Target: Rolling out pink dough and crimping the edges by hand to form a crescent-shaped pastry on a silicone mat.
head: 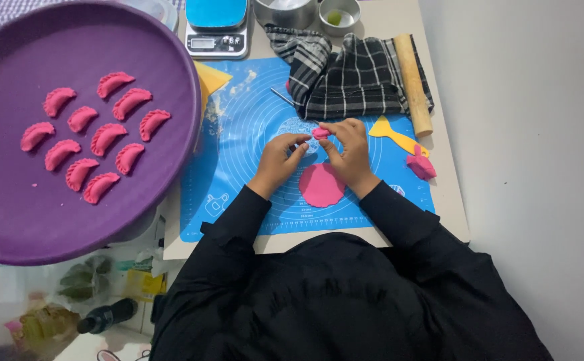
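Note:
Both hands meet over the blue silicone mat (238,167). My left hand (280,159) and my right hand (349,152) pinch a small pink dough piece (321,133) between their fingertips. A flat round pink dough disc (322,185) lies on the mat just below my right hand. A lump of pink dough (421,166) rests at the mat's right edge. Several folded pink dumplings (105,137) sit in rows on a big purple tray (11,214) at the left.
A checked cloth (352,77), a wooden rolling pin (413,83) and a yellow scraper (392,134) lie behind the hands. A kitchen scale (217,30) and two metal bowls (339,15) stand at the table's far edge. Floor lies to the right.

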